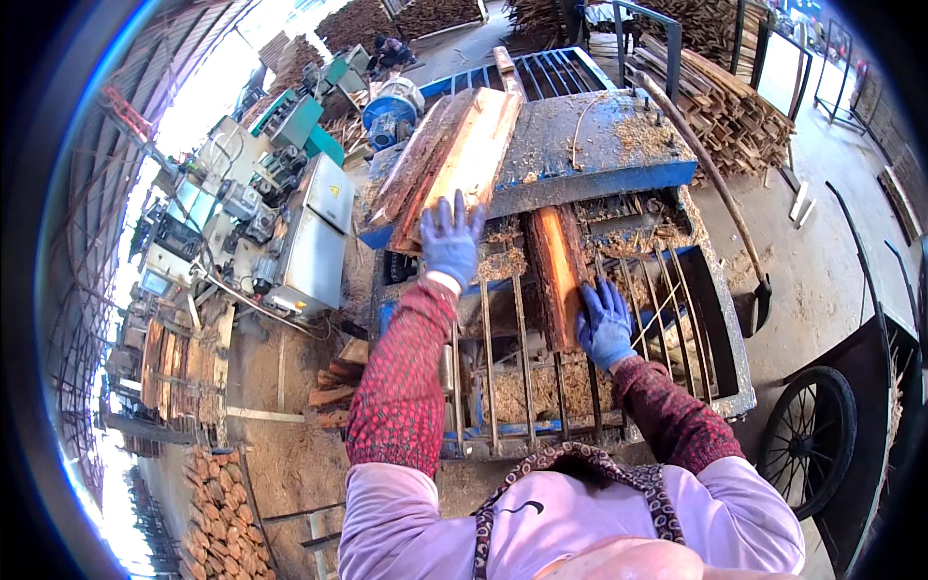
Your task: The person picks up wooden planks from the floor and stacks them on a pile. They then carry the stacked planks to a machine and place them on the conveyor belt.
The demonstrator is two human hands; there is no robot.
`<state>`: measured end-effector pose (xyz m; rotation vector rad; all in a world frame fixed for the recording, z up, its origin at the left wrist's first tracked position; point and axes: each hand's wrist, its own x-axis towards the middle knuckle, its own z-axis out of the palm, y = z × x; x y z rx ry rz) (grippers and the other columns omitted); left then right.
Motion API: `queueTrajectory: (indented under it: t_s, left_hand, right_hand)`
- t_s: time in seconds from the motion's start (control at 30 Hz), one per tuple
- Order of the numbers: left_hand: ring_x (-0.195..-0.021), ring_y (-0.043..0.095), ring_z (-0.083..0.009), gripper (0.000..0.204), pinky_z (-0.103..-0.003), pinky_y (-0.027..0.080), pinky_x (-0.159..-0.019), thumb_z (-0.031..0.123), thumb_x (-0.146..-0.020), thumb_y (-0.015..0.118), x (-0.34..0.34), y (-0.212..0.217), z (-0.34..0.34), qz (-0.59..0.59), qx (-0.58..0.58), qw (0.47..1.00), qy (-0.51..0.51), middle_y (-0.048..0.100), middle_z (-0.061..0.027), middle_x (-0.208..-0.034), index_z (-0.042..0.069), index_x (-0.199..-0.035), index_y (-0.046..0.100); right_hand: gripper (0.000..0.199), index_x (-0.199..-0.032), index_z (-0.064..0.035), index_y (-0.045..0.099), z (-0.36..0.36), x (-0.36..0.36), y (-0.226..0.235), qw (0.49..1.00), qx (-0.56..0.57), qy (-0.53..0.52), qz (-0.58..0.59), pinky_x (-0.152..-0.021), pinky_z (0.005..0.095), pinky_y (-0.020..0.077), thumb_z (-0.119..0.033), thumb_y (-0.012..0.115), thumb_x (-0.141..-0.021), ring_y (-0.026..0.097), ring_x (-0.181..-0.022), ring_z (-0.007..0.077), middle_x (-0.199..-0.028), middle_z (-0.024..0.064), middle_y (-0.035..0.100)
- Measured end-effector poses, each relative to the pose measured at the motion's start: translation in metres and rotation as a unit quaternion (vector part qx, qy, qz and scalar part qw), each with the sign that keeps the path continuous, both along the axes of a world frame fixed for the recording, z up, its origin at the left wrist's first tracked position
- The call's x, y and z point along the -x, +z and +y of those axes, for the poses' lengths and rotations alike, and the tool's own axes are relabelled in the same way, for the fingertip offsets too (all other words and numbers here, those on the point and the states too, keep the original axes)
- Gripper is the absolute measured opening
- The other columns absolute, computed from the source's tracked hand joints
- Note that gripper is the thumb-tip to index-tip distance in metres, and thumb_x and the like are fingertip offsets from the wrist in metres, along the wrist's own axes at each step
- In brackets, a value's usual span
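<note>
My left hand (450,237), in a blue glove, rests with fingers spread on the near end of a stack of bark-edged wood slabs (454,155) lying on the blue saw table (599,179). My right hand (605,324), also gloved in blue, grips the near right edge of a reddish-orange wood slab (556,271) that lies lengthwise on the metal bar grate (522,387). Its far end reaches under the table's edge. Sawdust covers the table and grate.
A grey and green machine with a control box (314,237) stands to the left. A long-handled shovel (710,174) leans at the right, beside stacked slats (735,111). A black-wheeled cart (817,435) sits at lower right. Stacked logs (222,512) lie lower left. A person (391,50) works far back.
</note>
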<state>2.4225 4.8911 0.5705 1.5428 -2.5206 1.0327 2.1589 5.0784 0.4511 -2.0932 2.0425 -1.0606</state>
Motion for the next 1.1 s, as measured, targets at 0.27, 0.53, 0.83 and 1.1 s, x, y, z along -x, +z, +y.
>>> queueTrajectory:
  t_s: [0.27,0.53,0.83,1.1]
  left_hand:
    - [-0.137,0.052,-0.0318,0.060,-0.041,0.046,-0.114,0.016,-0.096,0.064,0.021,0.047,0.107,0.615,-0.268,0.719,-0.181,0.052,-0.0182,-0.151,0.013,-0.152,0.046]
    - [-0.136,0.049,-0.0403,0.126,-0.044,0.044,-0.110,0.053,-0.073,0.087,0.039,-0.101,0.355,0.518,-0.396,0.743,-0.151,0.042,-0.0279,-0.154,0.002,-0.163,0.014]
    - [-0.070,0.069,-0.0416,0.111,-0.051,0.052,-0.062,0.048,-0.074,0.083,0.080,-0.071,0.368,0.316,-0.369,0.872,0.061,0.071,-0.0242,-0.084,0.028,-0.164,0.020]
    - [-0.071,0.070,-0.0409,0.105,-0.053,0.052,-0.064,0.051,-0.079,0.077,0.083,-0.082,0.336,0.201,-0.431,0.871,0.123,0.071,-0.0236,-0.081,0.026,-0.164,0.020]
  right_hand:
    - [0.060,-0.150,-0.0015,0.043,0.008,0.007,0.046,0.882,-0.075,0.128,-0.448,-0.107,0.0402,0.0434,-0.030,0.062,-0.100,0.055,-0.125,0.0271,-0.143,0.0160,0.054]
    - [0.037,-0.132,-0.0050,0.057,0.153,-0.019,0.012,0.635,-0.226,0.087,-0.733,-0.079,0.0284,0.0536,-0.020,0.067,-0.101,0.062,-0.087,0.0102,-0.105,0.0007,0.067]
    - [0.023,-0.117,-0.0056,0.060,0.159,0.007,0.004,0.620,-0.256,0.090,-0.736,-0.069,0.0300,0.0518,-0.021,0.066,-0.101,0.063,-0.080,0.0144,-0.095,0.0026,0.067]
    - [0.065,-0.146,-0.0028,0.049,0.161,0.010,0.030,0.978,-0.011,0.139,-0.153,-0.116,0.0500,0.0356,-0.027,0.066,-0.089,0.045,-0.137,0.0452,-0.150,0.0279,0.045]
